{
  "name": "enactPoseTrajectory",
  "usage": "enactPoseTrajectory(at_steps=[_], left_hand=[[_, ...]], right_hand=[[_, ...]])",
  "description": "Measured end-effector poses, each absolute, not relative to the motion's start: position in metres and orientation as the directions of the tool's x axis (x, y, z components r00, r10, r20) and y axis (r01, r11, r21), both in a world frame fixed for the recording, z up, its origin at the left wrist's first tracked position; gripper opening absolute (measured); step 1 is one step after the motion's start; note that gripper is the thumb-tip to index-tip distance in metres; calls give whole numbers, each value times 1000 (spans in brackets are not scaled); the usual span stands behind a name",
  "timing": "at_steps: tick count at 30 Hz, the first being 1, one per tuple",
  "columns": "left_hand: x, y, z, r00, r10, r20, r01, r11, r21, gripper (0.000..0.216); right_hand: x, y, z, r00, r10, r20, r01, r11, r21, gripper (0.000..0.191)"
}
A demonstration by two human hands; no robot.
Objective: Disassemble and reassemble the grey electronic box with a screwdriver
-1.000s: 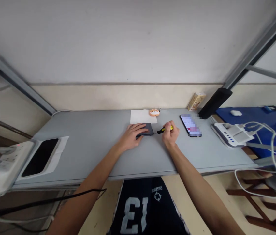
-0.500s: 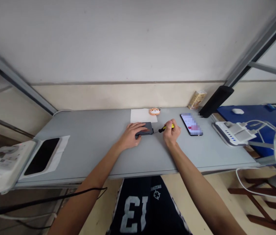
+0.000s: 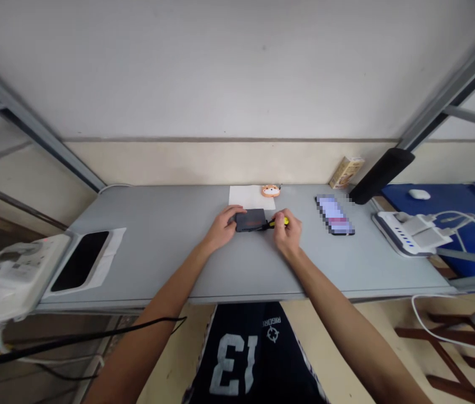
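Note:
On the grey desk [image 3: 157, 224] lies a small dark grey flat box [image 3: 250, 220] with a row of little holes along its front edge. My left hand [image 3: 222, 227] grips the left end of the box, fingers over its top. My right hand [image 3: 288, 233] is closed around a yellow and black screwdriver [image 3: 279, 221], held almost level. Its black end points left and meets the right side of the box; whether the tip has gone inside cannot be made out.
Behind the box are a white paper [image 3: 243, 196] and an orange animal-face case [image 3: 271, 191]. To the right are a lit phone [image 3: 335, 215], a small carton [image 3: 346, 172], a black cylinder [image 3: 382, 175] and a charging station [image 3: 409, 233]. At left lie a dark phone [image 3: 81, 261] and a power strip [image 3: 35, 269].
My right hand has brought the screwdriver left, up against the box. My left hand has slid back from the box's top towards its left end. The whole view has shifted slightly.

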State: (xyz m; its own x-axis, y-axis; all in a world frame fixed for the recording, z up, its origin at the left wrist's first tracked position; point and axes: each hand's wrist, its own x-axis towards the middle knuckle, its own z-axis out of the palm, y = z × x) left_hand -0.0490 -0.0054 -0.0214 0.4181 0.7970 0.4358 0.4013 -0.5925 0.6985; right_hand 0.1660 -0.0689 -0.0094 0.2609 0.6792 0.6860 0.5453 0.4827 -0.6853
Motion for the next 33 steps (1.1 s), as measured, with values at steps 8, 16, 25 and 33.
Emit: enactPoseTrajectory(at_steps=[8,16,25,33], left_hand=[[-49,-2,-24,410,792,452,374,-598,709,56],[-48,-16,-15,452,712,538,426,-702,570,37],[-37,-29,-11,680,508,528,447,-859,252,26],[-34,-31,-12,686,493,536,449,-866,222,22]], right_hand=[[154,-74,-8,115,682,722,515,581,-631,31],[164,-73,-9,270,669,693,534,494,-686,36],[184,-65,-6,443,567,694,617,369,-695,40],[179,-67,-1,487,608,627,536,359,-764,41]])
